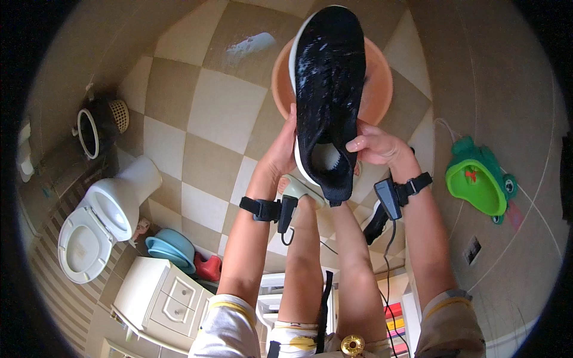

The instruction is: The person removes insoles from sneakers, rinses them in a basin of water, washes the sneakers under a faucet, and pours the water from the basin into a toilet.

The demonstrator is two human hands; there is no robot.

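I hold a black knit sneaker with a white sole up in front of me, toe pointing away, its upper flecked with white suds. My left hand grips the sole edge on the shoe's left side. My right hand holds the heel opening on the right, fingers at the collar. Below the shoe stands an orange round basin on the floor. Both wrists carry black straps with small devices and cables.
Beige and white checkered floor tiles lie around. A white toilet with open lid is at the left, a dark bin beyond it, stacked blue basins and a white drawer unit nearby. A green frog-shaped urinal is at the right.
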